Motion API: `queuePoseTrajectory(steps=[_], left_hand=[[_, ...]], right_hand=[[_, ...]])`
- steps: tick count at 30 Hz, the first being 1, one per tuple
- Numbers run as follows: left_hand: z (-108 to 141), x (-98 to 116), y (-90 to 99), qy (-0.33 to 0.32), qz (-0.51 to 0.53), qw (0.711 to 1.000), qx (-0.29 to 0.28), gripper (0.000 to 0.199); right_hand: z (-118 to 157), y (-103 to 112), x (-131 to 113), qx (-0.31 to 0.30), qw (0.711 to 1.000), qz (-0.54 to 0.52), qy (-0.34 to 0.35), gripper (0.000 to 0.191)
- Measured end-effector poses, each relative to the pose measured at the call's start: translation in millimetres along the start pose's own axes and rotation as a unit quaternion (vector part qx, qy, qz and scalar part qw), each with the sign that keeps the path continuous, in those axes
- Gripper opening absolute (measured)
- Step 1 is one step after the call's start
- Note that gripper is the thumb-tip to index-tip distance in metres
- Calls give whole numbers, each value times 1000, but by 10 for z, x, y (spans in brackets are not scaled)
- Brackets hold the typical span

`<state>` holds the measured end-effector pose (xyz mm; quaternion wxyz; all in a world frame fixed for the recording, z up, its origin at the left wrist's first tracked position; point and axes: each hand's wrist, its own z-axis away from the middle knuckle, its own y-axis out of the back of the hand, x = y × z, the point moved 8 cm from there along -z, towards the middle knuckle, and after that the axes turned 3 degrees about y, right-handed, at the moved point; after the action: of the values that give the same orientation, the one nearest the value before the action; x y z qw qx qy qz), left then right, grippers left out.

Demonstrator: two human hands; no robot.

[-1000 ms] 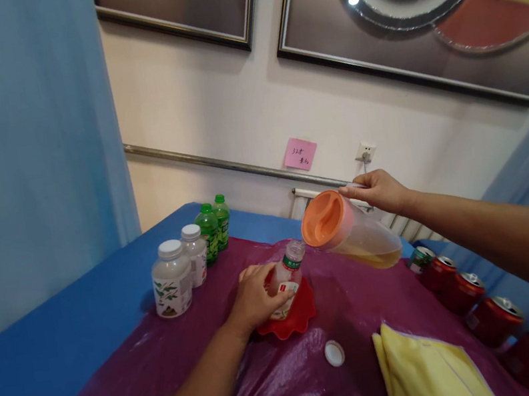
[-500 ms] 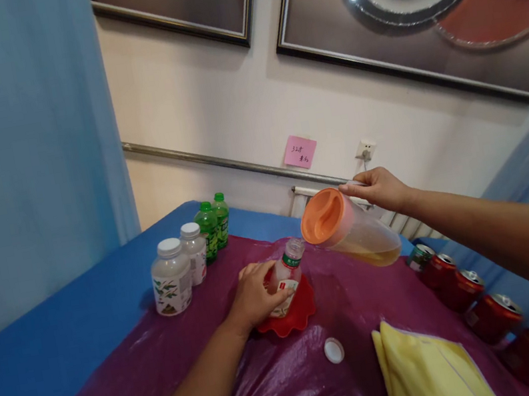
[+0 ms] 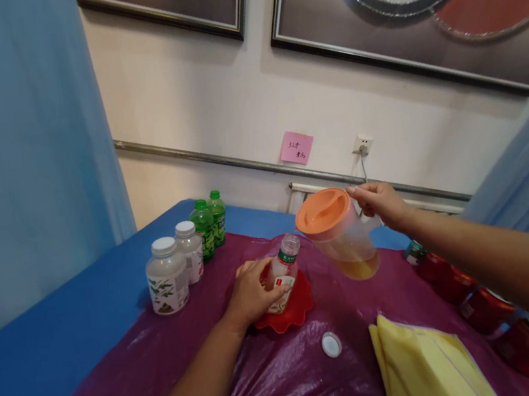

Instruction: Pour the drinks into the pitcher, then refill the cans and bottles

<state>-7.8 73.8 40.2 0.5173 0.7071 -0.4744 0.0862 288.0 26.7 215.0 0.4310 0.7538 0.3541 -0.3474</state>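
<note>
My left hand is wrapped round a clear plastic bottle with a green neck band and a white label. The bottle is uncapped and tilts to the right, over a red wavy-rimmed dish. By its handle, my right hand grips a translucent pitcher with an orange lid. Some yellowish liquid lies in the bottom of the pitcher, which leans left, its lid close to the bottle's mouth. I see no stream between them. A white cap lies on the purple plastic sheet.
Two white-capped bottles and two green bottles stand at the left. Several drink cans line the right side, partly behind my right forearm. A folded yellow cloth lies near the front on the purple sheet.
The pitcher has swung more upright, and its liquid has settled toward the base. My left hand and the bottle keep their place on the dish. The view has shifted slightly.
</note>
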Motion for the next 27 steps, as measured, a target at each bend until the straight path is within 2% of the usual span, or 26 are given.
queuePoseTrajectory(steps=[10,14,21,27], left_hand=[[-48,-46,-30,6,8,1000,-3,70],[-71,-36,-22,10,10,1000,-3,66],[-99,-92,-46,23,13,1000,-8,65],[-107,-102,-61,40,14,999,-18,67]], right_hand=[[483,48,1003,115,983,-136,-48,60],[688,46,1318,150,973,-164,-64,60],[968,138,1625,183,965,-174,-73,61],[1179,263,1679,194,969,-132,-70,56]])
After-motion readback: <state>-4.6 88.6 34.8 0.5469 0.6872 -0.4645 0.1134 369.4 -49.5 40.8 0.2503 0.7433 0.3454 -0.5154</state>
